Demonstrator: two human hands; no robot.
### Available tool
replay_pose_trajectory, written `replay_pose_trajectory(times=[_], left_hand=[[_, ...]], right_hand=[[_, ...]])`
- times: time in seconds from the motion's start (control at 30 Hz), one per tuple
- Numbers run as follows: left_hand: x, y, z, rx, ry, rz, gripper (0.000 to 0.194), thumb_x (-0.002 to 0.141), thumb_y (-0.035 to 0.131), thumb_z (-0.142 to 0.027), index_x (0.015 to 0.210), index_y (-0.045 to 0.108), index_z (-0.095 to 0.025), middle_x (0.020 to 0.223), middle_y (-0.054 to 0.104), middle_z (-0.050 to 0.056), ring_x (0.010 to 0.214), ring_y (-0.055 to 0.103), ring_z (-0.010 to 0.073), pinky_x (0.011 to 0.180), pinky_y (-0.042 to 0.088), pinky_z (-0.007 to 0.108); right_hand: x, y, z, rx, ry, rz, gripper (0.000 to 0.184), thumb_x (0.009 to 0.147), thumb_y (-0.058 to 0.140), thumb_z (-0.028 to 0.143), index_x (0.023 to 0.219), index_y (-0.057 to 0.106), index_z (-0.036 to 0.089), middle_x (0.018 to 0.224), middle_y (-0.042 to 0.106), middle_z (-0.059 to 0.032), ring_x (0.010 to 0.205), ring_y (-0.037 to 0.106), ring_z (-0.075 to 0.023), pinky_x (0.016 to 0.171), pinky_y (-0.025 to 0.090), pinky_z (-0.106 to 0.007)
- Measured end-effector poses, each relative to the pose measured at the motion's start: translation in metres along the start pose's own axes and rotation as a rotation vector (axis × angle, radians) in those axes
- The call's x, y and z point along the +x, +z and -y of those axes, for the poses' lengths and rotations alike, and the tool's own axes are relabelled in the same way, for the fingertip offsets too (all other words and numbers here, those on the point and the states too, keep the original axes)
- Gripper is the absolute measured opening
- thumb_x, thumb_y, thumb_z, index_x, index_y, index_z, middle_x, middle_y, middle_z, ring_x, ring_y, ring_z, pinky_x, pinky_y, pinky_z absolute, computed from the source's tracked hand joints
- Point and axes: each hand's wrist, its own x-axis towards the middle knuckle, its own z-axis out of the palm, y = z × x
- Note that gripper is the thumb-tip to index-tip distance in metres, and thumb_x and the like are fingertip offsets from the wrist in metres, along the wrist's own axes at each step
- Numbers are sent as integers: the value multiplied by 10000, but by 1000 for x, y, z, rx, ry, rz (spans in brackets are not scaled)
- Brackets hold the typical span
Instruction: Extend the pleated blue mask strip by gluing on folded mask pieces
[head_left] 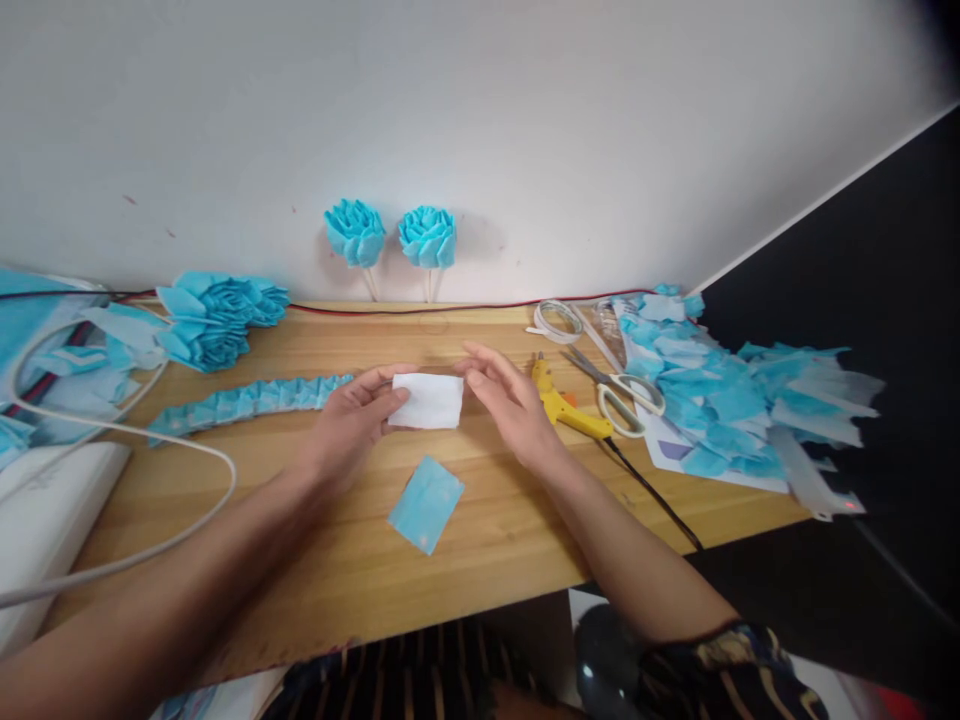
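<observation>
My left hand pinches the left end of a small white rectangular piece of non-woven cloth or paper, thumb on top. My right hand is at the piece's right edge, its fingers stretched out and a little apart. Whether the right fingertips touch that edge I cannot tell. Below the hands, a blue rectangular piece lies askew on the wooden table. Beside my left hand runs a pleated blue strip. Just right of my right hand lies a yellow hot glue gun.
Scissors and a white tape roll lie right, near heaped blue pieces. Two blue flowers on sticks lean against the wall. More blue flowers and a looping white cable are left. A black cord crosses the front edge.
</observation>
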Motion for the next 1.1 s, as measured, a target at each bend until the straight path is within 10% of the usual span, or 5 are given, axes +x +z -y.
replay_pose_trajectory(times=[0.37, 0.83, 1.1], left_hand=[[-1, 2, 0, 31, -72, 74, 451, 704, 821, -274, 1123, 678, -189, 1023, 740, 61, 866, 695, 200, 670, 581, 290], [1, 3, -5, -83, 27, -51, 232, 642, 859, -246, 771, 691, -148, 773, 731, 11, 697, 670, 134, 621, 554, 229], [1, 1, -2, -63, 29, -8, 230, 680, 841, -231, 842, 702, -146, 898, 758, 37, 749, 693, 147, 619, 567, 237]], right_hand=[[0, 5, -2, 86, 35, 96, 443, 815, 665, 272, 1254, 604, 251, 907, 599, -2, 786, 573, -132, 690, 489, -258], [2, -6, 7, -571, -661, 31, 347, 831, 504, 38, 1039, 622, 289, 1332, 558, -46, 1281, 487, -253, 1041, 437, -516], [4, -5, 0, -548, -599, 66, 32, 881, 652, 230, 908, 650, 246, 1317, 549, -83, 1277, 491, -247, 1023, 446, -470]])
